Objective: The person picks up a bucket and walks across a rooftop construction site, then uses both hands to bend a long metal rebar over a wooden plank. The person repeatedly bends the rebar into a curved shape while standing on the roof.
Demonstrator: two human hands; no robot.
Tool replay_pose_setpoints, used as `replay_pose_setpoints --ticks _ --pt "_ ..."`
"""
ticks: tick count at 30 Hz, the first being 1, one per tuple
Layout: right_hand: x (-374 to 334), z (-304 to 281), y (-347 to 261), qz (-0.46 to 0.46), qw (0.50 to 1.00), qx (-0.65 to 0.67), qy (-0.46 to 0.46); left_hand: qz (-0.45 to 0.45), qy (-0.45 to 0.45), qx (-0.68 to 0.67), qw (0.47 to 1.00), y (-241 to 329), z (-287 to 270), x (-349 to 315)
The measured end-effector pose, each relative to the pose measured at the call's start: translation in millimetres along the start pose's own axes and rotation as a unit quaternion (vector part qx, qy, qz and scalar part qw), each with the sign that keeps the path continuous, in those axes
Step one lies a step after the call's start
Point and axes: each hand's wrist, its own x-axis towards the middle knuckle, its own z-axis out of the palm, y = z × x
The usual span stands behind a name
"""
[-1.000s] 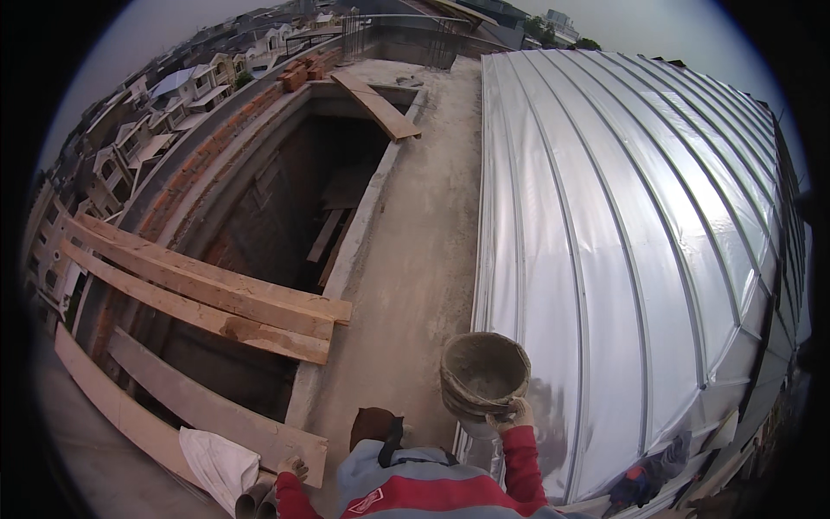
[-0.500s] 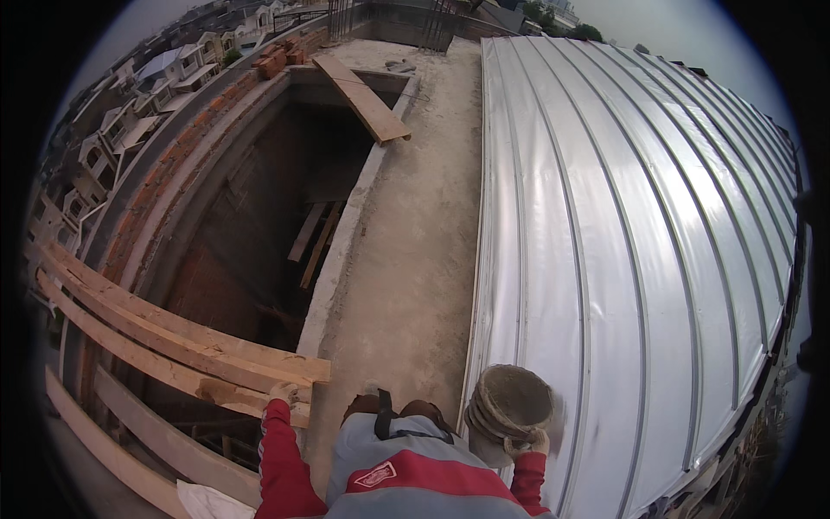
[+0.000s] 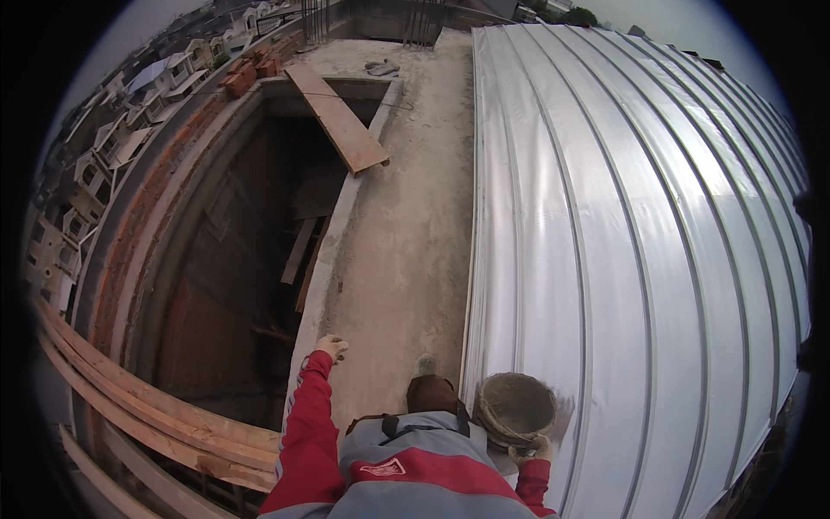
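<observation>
My right hand (image 3: 529, 451), in a pale glove, grips the near rim of a round, mortar-caked bucket (image 3: 516, 405) holding grey mix, low at my right side against the foot of the metal roof. My left hand (image 3: 331, 348), also gloved, is stretched forward at the end of a red sleeve and holds nothing. It hovers over the concrete kerb at the edge of the deep shaft. One of my shoes (image 3: 424, 365) shows on the concrete strip between the two hands.
A narrow concrete walkway (image 3: 406, 225) runs ahead between a deep brick-walled shaft (image 3: 233, 285) on the left and a ribbed silver metal roof (image 3: 640, 225) on the right. Planks (image 3: 156, 415) span the shaft's near end, another plank (image 3: 337, 117) its far end. Bricks (image 3: 246, 73) are stacked beyond.
The view has advanced along the walkway, so the near planks slid to the lower left. My left arm swung forward over the kerb. The bucket stays in my right hand.
</observation>
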Motion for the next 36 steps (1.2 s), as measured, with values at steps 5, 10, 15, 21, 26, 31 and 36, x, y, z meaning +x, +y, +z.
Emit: replay_pose_setpoints --ticks 5,10,15,21,26,31,36 --pt "27.4 169.3 -91.7 0.023 0.991 -0.033 -0.125 -0.101 0.014 -0.069 0.992 23.8 13.2 27.6" --pt "69.5 316.7 -148.0 0.006 0.989 -0.023 -0.147 -0.129 0.027 -0.106 0.986 33.5 8.9 53.3" --pt "128.2 446.2 -176.0 0.008 0.991 -0.003 -0.136 -0.229 0.06 -0.143 0.961 67.9 3.0 129.6" --pt "179.1 590.1 -197.7 -0.025 0.993 -0.047 -0.108 -0.249 0.099 -0.154 0.951 201.0 -27.4 270.0" --pt "182.6 693.7 -222.4 -0.018 0.998 0.01 -0.06 -0.093 0.073 -0.143 0.983 417.2 -69.4 383.4" --pt "194.8 790.7 -236.9 -0.033 0.998 -0.005 -0.043 -0.025 0.062 -0.183 0.981 626.3 -63.0 482.2" --pt "262.1 905.2 -261.8 -0.006 1.0 0.009 0.008 0.027 0.002 -0.221 0.975 775.0 -9.0 594.9"
